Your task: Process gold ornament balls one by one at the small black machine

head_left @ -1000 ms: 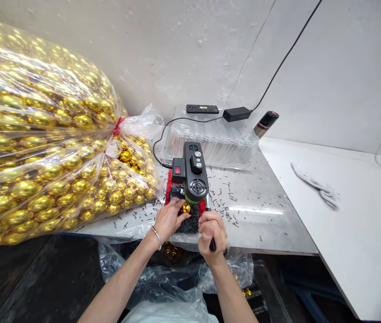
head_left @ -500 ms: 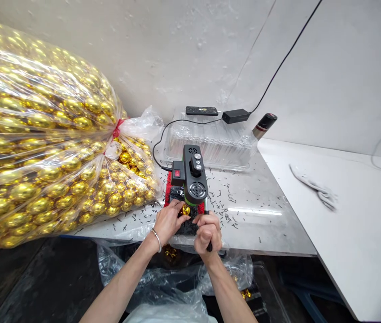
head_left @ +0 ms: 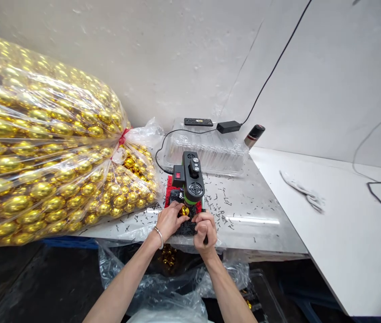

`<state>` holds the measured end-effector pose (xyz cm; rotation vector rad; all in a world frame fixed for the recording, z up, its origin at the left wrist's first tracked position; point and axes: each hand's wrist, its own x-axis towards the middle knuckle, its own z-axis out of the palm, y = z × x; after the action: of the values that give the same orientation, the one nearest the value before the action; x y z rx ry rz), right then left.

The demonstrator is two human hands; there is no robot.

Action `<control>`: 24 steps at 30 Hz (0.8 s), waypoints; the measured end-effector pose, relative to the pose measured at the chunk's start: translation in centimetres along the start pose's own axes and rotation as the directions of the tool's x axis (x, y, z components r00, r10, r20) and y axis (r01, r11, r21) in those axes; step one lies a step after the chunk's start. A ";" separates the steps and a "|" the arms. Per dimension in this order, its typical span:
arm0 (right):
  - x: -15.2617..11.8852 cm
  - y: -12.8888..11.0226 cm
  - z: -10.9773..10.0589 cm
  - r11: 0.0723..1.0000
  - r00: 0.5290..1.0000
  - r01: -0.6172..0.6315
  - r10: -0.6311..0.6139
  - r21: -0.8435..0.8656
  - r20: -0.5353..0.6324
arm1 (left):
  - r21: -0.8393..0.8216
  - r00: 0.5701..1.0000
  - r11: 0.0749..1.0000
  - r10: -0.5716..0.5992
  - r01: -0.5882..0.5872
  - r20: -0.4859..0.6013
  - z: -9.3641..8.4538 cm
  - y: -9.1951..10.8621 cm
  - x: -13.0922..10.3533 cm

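Observation:
A small shiny gold ball (head_left: 185, 210) is pinched in the fingers of my left hand (head_left: 169, 219), just below the front end of a small black bench machine (head_left: 193, 177). That machine has round vents, a red switch and a green band low on its head. My right hand (head_left: 205, 230) is wrapped round a black-handled lever (head_left: 205, 240) at the machine's right side. Beneath the ball lies a black base strewn with dark bits, with red matting (head_left: 169, 184) at its edges. The ball's underside is hidden by my fingers.
A huge clear bag of gold balls (head_left: 49, 161) fills the left. Behind the machine stand a clear plastic tray (head_left: 207, 154), a power adapter (head_left: 229, 127), a remote (head_left: 198, 122) and a dark can (head_left: 254, 136). Gloves (head_left: 303, 190) lie right; gold balls (head_left: 169, 258) sit below the table edge.
The camera view has shifted slightly, so the bag and back items appear a little lower. Both hands keep their holds on the ball and the lever.

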<state>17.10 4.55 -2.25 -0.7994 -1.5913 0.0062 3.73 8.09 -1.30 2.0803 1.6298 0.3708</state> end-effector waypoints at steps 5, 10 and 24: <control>4.4 -2.5 -1.1 0.993 0.994 -0.102 0.104 0.059 -0.032 | -0.068 1.000 0.998 -0.002 0.001 -0.022 -0.1 0.0 0.2; 8.0 -4.2 -2.1 0.980 0.979 -0.194 0.191 0.038 0.065 | -0.345 0.994 0.938 -0.065 0.032 -0.084 -0.4 -0.4 -2.7; 6.3 -3.7 -1.8 0.992 0.991 -0.125 0.124 0.021 0.048 | -0.544 0.555 -0.414 -0.105 0.730 0.825 8.2 -3.8 -11.7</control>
<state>17.16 4.05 5.29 -0.8843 -1.5804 0.1342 1.49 -4.08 -9.39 -0.0307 0.9781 0.5026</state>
